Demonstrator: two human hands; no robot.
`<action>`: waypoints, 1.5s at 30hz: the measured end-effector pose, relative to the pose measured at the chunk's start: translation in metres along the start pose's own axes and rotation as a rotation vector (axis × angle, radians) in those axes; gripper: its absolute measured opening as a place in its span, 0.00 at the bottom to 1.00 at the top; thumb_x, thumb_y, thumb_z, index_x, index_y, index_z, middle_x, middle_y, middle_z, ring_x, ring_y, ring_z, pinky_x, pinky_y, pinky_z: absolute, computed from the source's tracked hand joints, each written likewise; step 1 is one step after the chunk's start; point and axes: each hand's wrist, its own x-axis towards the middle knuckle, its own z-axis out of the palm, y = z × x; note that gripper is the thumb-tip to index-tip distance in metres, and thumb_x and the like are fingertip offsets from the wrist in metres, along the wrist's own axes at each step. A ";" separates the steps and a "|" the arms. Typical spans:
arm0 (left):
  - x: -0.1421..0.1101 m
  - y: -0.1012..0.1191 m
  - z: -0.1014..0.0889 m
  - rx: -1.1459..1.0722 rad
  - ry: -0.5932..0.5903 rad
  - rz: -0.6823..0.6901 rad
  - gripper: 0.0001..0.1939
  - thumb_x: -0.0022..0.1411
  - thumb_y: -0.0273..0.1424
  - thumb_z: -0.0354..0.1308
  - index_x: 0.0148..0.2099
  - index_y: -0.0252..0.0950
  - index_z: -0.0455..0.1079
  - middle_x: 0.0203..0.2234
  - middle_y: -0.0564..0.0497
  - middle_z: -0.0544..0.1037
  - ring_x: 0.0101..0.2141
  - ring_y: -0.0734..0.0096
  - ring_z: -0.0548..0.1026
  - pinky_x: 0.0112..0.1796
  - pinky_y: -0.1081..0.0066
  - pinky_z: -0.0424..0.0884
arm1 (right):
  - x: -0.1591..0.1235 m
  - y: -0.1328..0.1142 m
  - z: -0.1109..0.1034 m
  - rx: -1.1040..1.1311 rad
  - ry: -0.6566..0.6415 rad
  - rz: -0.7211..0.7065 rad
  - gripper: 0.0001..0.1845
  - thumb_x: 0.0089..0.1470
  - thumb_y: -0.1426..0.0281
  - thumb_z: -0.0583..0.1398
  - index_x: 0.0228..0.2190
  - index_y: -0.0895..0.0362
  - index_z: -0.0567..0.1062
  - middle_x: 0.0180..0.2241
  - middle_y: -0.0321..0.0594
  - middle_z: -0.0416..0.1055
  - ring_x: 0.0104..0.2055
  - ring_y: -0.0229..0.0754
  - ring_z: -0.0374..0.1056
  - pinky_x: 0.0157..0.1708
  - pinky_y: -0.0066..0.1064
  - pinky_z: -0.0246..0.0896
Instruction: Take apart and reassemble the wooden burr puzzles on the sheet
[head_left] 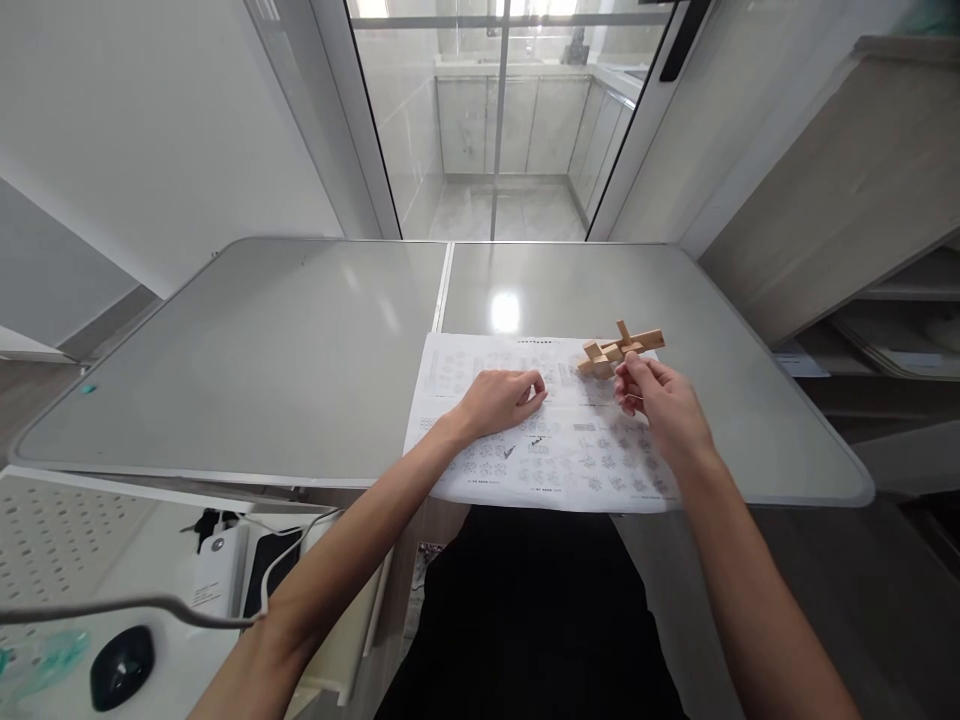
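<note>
A small cluster of light wooden puzzle pieces, notched and crossing one another, is at the far right part of a printed instruction sheet. My right hand is at its near side, thumb and forefinger pinched together, with the tips against or just in front of the wood. Whether they grip a piece is hidden. My left hand rests on the middle of the sheet, fingers loosely curled, nothing visible in them. Rows of small diagrams and dark text marks cover the paper.
The sheet lies on a grey folding table with a centre seam. At lower left, a white stand holds a black mouse, a white power bank and a cable. Shelves stand at right; a glass door is beyond the table.
</note>
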 end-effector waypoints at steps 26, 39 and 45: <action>0.000 -0.001 0.002 -0.018 0.012 0.013 0.11 0.74 0.34 0.53 0.42 0.35 0.75 0.27 0.53 0.78 0.25 0.73 0.72 0.28 0.72 0.60 | 0.005 -0.001 -0.025 0.139 -0.125 -0.109 0.16 0.62 0.59 0.63 0.26 0.54 0.72 0.18 0.31 0.58 0.19 0.35 0.56 0.18 0.30 0.54; -0.001 -0.004 0.003 -0.030 0.131 0.004 0.08 0.74 0.34 0.54 0.52 0.38 0.67 0.39 0.50 0.79 0.25 0.75 0.69 0.28 0.70 0.63 | -0.038 0.006 0.010 0.224 -0.692 0.103 0.20 0.68 0.58 0.56 0.25 0.53 0.67 0.17 0.31 0.58 0.18 0.37 0.51 0.22 0.34 0.48; 0.001 0.000 0.002 -0.094 0.232 0.033 0.08 0.78 0.33 0.47 0.49 0.38 0.66 0.42 0.47 0.78 0.31 0.70 0.74 0.32 0.68 0.68 | -0.044 0.014 0.015 0.278 -0.640 0.189 0.19 0.67 0.60 0.54 0.25 0.52 0.63 0.17 0.29 0.54 0.18 0.36 0.45 0.21 0.34 0.44</action>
